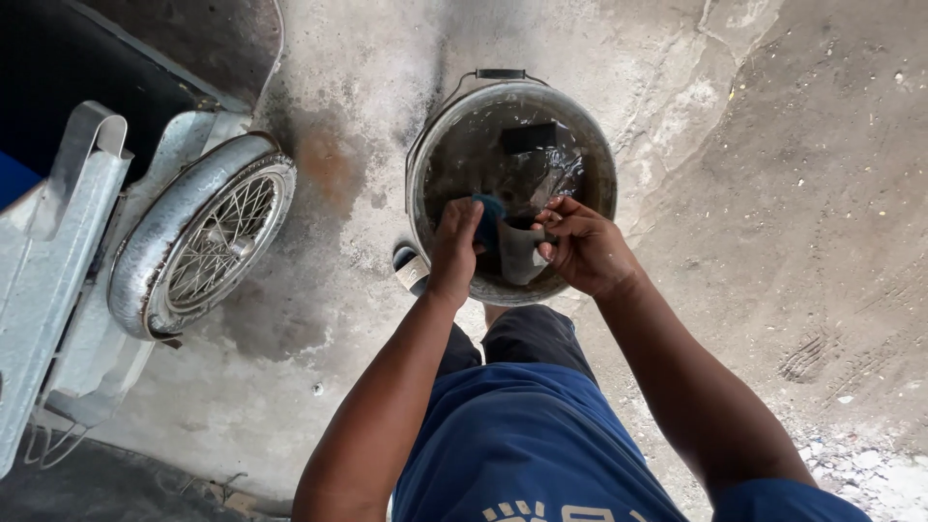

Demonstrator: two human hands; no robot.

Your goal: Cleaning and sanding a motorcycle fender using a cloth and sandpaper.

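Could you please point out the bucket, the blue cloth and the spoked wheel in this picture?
bucket (414, 169): head view, on its metal rim at the left side.
blue cloth (490, 218): head view, on the part showing beside the left hand.
spoked wheel (220, 237): head view, on the spokes near the hub.

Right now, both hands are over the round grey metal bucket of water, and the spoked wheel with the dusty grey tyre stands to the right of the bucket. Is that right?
Not quite. The head view shows the left hand and right hand over the round grey metal bucket of water, but the spoked wheel with the dusty grey tyre stands to the left of the bucket, not the right.
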